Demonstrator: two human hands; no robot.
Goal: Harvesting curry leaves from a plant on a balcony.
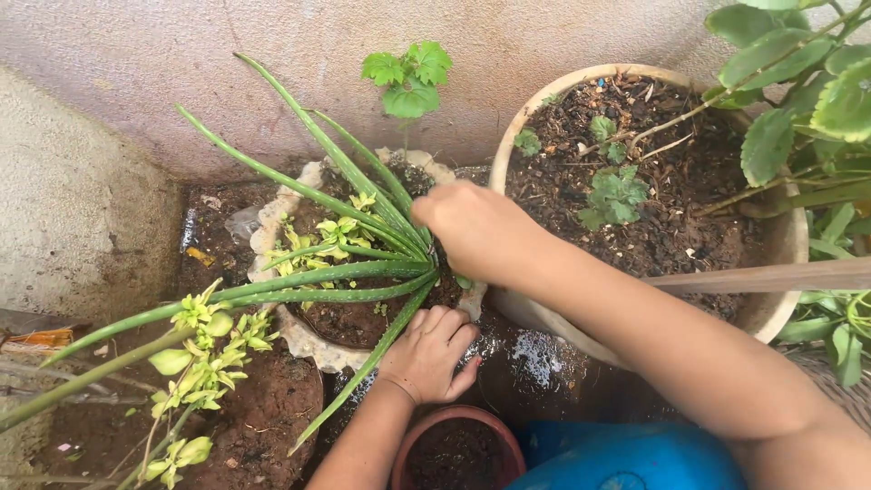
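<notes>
An aloe plant (pixel 363 272) with long green spiky leaves grows in a pale scalloped pot (pixel 299 331) of dark soil. My right hand (pixel 472 227) reaches into the base of the aloe, fingers curled down among the leaves; what it grips is hidden. My left hand (pixel 431 354) rests on the near rim of the same pot, fingers bent against the edge, beside one long drooping leaf. Small yellow-green plants (pixel 318 240) grow in the pot next to the aloe.
A large cream pot (pixel 780 227) of soil with small seedlings stands to the right, broad-leaved plants over it. A small terracotta pot (pixel 454 449) and a blue object (pixel 626 458) lie near me. Wet ground, a concrete wall behind, a step at left.
</notes>
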